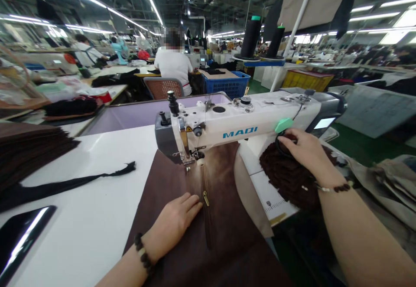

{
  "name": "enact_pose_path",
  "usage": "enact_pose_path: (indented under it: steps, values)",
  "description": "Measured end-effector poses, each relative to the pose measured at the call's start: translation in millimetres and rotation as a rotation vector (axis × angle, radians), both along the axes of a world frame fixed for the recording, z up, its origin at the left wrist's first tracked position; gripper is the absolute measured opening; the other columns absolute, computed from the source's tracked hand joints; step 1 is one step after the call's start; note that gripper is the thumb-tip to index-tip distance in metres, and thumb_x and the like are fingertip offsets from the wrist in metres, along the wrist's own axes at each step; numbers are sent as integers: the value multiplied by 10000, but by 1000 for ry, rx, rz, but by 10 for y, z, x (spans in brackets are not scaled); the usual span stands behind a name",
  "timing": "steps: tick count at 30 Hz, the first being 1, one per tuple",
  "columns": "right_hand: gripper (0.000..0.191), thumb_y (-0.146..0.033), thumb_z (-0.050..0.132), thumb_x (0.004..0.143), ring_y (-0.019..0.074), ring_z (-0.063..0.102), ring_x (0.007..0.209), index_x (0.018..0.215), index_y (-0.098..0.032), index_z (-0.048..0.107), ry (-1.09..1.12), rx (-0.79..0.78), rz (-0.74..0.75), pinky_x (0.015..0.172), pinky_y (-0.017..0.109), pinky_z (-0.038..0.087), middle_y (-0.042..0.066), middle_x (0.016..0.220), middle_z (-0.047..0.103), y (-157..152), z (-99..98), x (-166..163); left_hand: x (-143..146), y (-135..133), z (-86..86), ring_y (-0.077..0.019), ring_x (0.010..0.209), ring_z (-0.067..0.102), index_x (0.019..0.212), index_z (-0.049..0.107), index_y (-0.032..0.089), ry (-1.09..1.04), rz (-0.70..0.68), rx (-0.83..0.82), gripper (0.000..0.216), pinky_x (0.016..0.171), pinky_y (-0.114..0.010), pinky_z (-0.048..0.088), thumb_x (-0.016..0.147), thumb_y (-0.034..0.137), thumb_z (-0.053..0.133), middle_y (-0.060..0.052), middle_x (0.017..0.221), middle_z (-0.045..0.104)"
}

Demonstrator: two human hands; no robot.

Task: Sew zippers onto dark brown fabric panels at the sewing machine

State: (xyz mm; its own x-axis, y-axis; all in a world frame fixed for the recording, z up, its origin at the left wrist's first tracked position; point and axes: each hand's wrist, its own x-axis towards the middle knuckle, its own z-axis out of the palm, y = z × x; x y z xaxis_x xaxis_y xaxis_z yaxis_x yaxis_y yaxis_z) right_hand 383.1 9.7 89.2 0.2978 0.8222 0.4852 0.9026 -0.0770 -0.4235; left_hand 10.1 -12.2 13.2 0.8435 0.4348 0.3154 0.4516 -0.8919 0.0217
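A white MAQI sewing machine (pixel 247 124) stands on the white table (pixel 91 200). Brown fabric (pixel 224 235) with a dark zipper (pixel 205 191) lies under its needle (pixel 187 163). My left hand (pixel 177 220) rests flat on the fabric just left of the zipper pull, fingers together and stretched out. My right hand (pixel 305 150) reaches to the machine's right end, fingers curled on the dark handwheel (pixel 284 141) below a green knob (pixel 283 125). A pile of dark brown pieces (pixel 292 178) lies under that hand.
A stack of dark fabric (pixel 29 148) and a black zipper strip (pixel 74 183) lie at the left, a black phone (pixel 22 237) at the near left corner. A person in white (pixel 173 66) sits ahead beside a blue crate (pixel 229 83). Thread cones (pixel 251 35) stand behind.
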Motion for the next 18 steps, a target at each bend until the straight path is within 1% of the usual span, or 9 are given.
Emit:
enact_pose_path:
  steps: [2,4,9,12,14,18]
  values:
    - [239,-378,528,710,206,558,726,784,-163,601,168,-27,55,728,350,419,65,777,625,3,-9,-27,-17,5,-27,-156,782,588,900,592,144,-73,-7,4,348,718,-270,527,947,185,250,-65,887,626]
    - [249,-379,517,717,197,570,741,792,-160,610,277,22,60,734,340,427,63,796,638,-1,-10,-45,-43,18,-63,-144,803,603,891,600,168,-129,-7,25,355,736,-249,522,950,207,252,-48,921,643]
    - [268,-362,472,749,152,599,647,846,-138,583,372,118,40,624,267,471,47,722,641,4,5,14,-119,110,-198,-136,832,640,872,627,227,-210,-49,159,318,751,-209,522,935,317,328,7,929,682]
    - [212,-319,502,740,143,597,687,840,-144,568,372,222,-15,650,252,466,43,755,631,-36,71,2,-167,153,-303,-141,830,649,884,633,243,-203,-34,197,323,747,-210,529,931,348,331,17,927,686]
    - [168,-291,529,735,136,580,686,816,-153,580,318,265,-30,649,242,452,30,753,620,-86,148,-48,-196,167,-369,-148,834,650,894,635,249,-184,-17,213,337,761,-222,529,931,366,321,16,921,687]
    - [97,-236,537,768,117,558,674,784,-163,599,124,304,48,657,221,431,7,743,613,-241,319,-234,-214,174,-430,-154,849,649,912,637,256,-146,2,212,346,783,-228,526,928,383,316,14,936,685]
